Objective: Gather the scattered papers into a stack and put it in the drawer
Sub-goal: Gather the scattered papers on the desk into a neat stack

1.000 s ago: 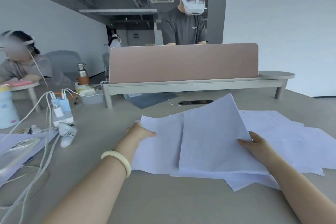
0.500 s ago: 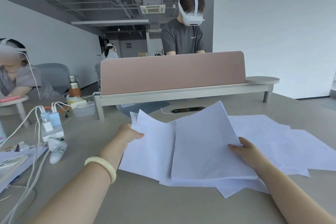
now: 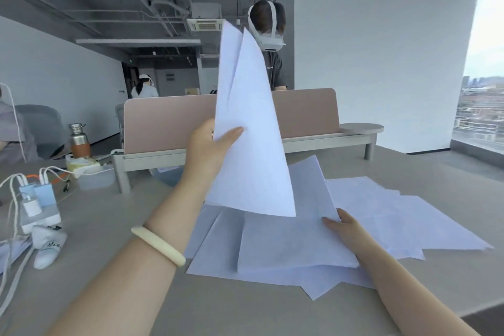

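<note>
White papers [image 3: 381,215] lie scattered and overlapping on the grey table [image 3: 245,305], spreading to the right. My left hand [image 3: 210,150] pinches two sheets [image 3: 251,144] and holds them upright in the air above the pile, thumb across their front. My right hand [image 3: 342,229] grips the right edge of a tilted sheet [image 3: 297,243] that lies on top of the pile. No drawer is in view.
A pink divider screen [image 3: 169,123] on a low shelf crosses the table behind the papers. At the left sit chargers with white cables [image 3: 35,199], a white sock [image 3: 49,248] and a steel flask [image 3: 79,142]. A person in a headset [image 3: 268,43] stands behind the screen.
My left hand has lifted two sheets off the left of the pile and raised them upright. My right hand stays on the top sheet's right edge. The view has tilted up.
</note>
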Action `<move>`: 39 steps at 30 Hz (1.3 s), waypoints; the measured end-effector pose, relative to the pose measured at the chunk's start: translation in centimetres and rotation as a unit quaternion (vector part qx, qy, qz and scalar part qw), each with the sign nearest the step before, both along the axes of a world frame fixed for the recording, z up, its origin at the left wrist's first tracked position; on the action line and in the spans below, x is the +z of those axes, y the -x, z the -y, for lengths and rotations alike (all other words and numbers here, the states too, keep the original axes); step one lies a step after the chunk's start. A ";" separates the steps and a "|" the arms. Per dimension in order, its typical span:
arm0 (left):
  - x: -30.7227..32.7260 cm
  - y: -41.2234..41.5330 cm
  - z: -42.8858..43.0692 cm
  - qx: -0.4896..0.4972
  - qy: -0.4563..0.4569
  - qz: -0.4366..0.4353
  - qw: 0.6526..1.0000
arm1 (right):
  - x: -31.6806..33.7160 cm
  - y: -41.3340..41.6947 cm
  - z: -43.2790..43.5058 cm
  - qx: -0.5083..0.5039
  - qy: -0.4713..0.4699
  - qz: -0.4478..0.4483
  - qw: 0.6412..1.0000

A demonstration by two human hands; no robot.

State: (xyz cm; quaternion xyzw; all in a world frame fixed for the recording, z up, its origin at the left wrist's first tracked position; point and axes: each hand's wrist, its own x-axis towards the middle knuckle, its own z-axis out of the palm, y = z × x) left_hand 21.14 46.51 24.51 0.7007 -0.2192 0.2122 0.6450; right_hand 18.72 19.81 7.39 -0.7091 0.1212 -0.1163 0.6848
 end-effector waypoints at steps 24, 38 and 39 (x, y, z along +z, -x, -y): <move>-14.4 -9.5 3.5 -0.185 -0.025 -0.342 0.921 | 1.3 1.1 0.1 -0.025 -0.064 0.045 0.997; -9.4 -6.7 5.2 -0.106 0.096 -0.048 0.989 | 7.0 0.9 -0.7 -0.010 0.064 0.149 0.987; -9.0 -6.3 5.3 -0.110 0.099 -0.040 0.988 | 7.3 1.0 -0.5 0.000 0.060 0.152 0.986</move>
